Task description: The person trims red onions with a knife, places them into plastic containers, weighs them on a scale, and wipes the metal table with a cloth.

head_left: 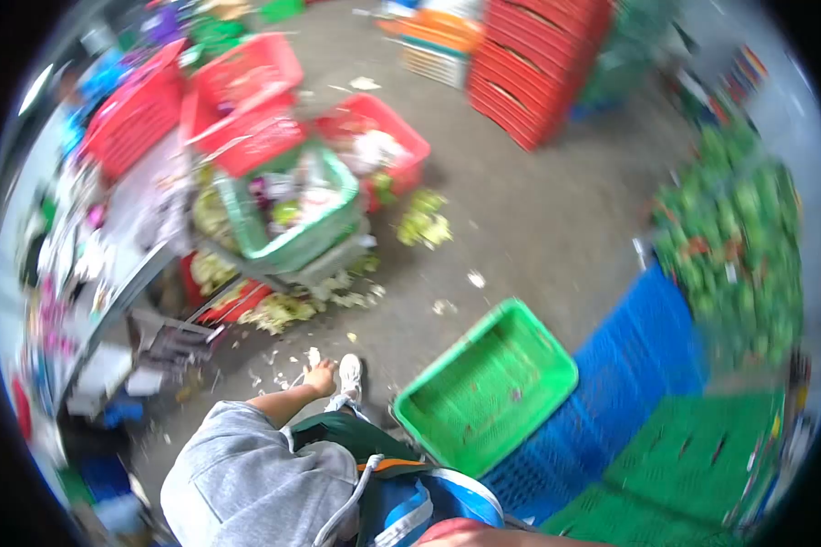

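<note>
My left hand (319, 376) hangs low beside my white shoe (351, 374), blurred, with its fingers too small and smeared to read. Only part of my right hand (469, 534) shows at the bottom edge, close to a blue and white strap or bag (465, 492) at my front; its fingers are hidden. Just right of my feet stands a green crate (488, 387) with small scraps in it, beside blue crates (638, 346).
Red crates (246, 82) and a light-green crate (314, 223) with vegetables stand upper left, leaves scattered below. Stacked red crates (538, 68) stand at the top. Bundled greens (738, 228) lie at right, above green crates (684, 456). A table edge (118, 305) is at left.
</note>
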### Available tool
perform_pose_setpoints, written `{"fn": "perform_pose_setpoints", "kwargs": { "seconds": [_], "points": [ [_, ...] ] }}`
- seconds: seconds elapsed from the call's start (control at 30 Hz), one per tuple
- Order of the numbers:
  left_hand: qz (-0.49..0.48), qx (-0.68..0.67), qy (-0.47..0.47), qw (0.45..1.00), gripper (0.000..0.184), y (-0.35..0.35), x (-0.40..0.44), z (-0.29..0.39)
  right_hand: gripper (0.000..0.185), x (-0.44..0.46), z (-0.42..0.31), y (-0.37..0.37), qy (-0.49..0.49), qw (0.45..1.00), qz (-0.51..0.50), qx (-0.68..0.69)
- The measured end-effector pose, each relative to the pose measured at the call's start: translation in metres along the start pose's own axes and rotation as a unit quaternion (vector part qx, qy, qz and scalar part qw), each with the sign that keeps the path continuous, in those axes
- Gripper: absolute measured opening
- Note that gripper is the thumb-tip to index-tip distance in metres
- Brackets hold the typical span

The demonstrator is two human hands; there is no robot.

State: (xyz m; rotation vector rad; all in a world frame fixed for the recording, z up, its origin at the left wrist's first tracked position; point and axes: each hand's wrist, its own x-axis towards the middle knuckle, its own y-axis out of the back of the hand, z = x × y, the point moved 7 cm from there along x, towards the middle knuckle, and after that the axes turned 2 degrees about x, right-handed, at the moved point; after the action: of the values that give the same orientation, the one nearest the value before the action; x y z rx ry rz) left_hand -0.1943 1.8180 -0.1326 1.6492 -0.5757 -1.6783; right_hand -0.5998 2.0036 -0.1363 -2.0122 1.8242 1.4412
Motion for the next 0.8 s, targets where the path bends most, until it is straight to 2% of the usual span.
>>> {"fn": "perform_pose_setpoints", "kwargs": {
  "seconds": [0.03, 0.1, 0.17, 0.23, 0.33, 0.4, 0.43, 0.47, 0.5, 0.53, 0.57, 0.63, 0.67, 0.7, 0.8],
  "points": [
    [-0.034, -0.03, 0.026, 0.999, 0.056, 0.01, -0.031, -0.029, 0.052, 0.011, -0.002, -0.001, 0.005, 0.999, -0.015, -0.028],
    [0.005, -0.058, 0.065, 0.996, 0.056, 0.008, -0.073, -0.094, 0.051, 0.035, -0.015, -0.007, 0.012, 0.996, -0.041, -0.083],
    [-0.074, -0.157, 0.071, 0.982, 0.053, -0.01, -0.113, -0.144, 0.051, 0.054, -0.042, -0.019, 0.025, 0.99, -0.059, -0.128],
    [-0.061, -0.168, 0.074, 0.981, 0.053, -0.003, -0.157, -0.188, 0.05, 0.065, -0.088, -0.042, 0.046, 0.983, -0.076, -0.161],
    [-0.021, -0.252, 0.062, 0.966, 0.051, -0.031, -0.174, -0.261, 0.049, 0.086, -0.157, -0.101, 0.11, 0.971, -0.097, -0.19],
    [0.026, -0.292, 0.092, 0.952, 0.048, -0.017, -0.19, -0.308, 0.048, 0.098, -0.222, -0.156, 0.199, 0.955, -0.1, -0.199],
    [0.088, -0.315, 0.104, 0.939, 0.045, 0.001, -0.201, -0.329, 0.048, 0.066, -0.296, -0.176, 0.251, 0.942, -0.098, -0.2],
    [0.151, -0.368, 0.114, 0.91, 0.044, 0.011, -0.207, -0.356, 0.045, 0.036, -0.372, -0.185, 0.264, 0.935, -0.134, -0.197],
    [0.214, -0.417, 0.124, 0.875, 0.044, 0.02, -0.214, -0.383, 0.049, 0.019, -0.435, -0.209, 0.323, 0.916, -0.123, -0.203],
    [0.247, -0.434, 0.151, 0.853, 0.043, 0.029, -0.222, -0.409, 0.05, 0.019, -0.483, -0.24, 0.398, 0.892, -0.143, -0.16],
    [0.25, -0.439, 0.154, 0.849, 0.043, 0.03, -0.227, -0.429, 0.052, 0.011, -0.539, -0.268, 0.441, 0.865, -0.157, -0.181],
    [0.336, -0.528, 0.196, 0.755, 0.042, 0.026, -0.241, -0.472, 0.05, -0.019, -0.657, -0.314, 0.53, 0.815, -0.153, -0.174],
    [0.348, -0.54, 0.205, 0.738, 0.041, 0.028, -0.249, -0.486, 0.052, -0.035, -0.713, -0.337, 0.62, 0.76, -0.149, -0.127],
    [0.371, -0.553, 0.213, 0.715, 0.041, 0.021, -0.254, -0.498, 0.055, -0.056, -0.767, -0.358, 0.639, 0.741, -0.151, -0.139],
    [0.36, -0.536, 0.241, 0.725, 0.04, 0.024, -0.275, -0.52, 0.067, -0.072, -0.888, -0.432, 0.743, 0.628, -0.064, -0.222]
  ]
}}
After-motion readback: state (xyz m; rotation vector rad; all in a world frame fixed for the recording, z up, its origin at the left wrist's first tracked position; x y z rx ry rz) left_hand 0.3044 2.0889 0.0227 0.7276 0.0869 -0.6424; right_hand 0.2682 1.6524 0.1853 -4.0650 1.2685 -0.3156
